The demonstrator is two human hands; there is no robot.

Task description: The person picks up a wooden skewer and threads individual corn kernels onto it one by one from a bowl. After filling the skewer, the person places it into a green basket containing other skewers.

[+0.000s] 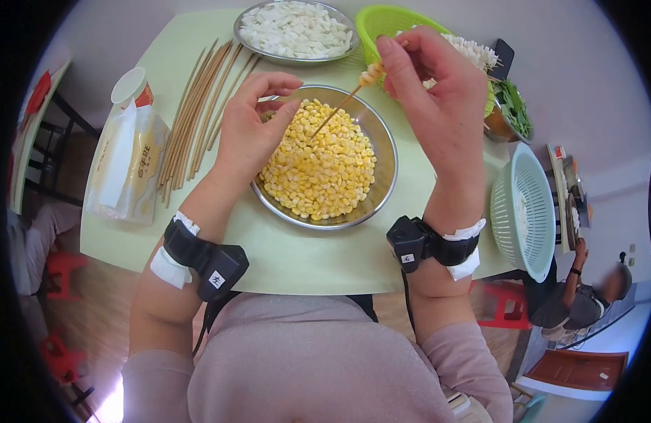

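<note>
A metal bowl (387, 151) full of loose yellow corn kernels (318, 169) stands in front of me. My right hand (441, 92), raised above its far right side, pinches a thin wooden skewer (337, 109) near the upper end. Several corn kernels (370, 75) are threaded on that skewer close to my fingertips, and its bare lower end slants down left over the bowl. My left hand (249, 130) is at the bowl's left rim, thumb and fingers apart, and I see nothing held in it.
Left of the bowl lie several bare wooden skewers (198, 106), a tissue pack (128, 162) and a paper cup (131, 88). Behind are a metal tray of white pieces (297, 29) and a green basket (371, 32). A pale blue basket (508, 211) stands right; a person (579, 303) is beyond.
</note>
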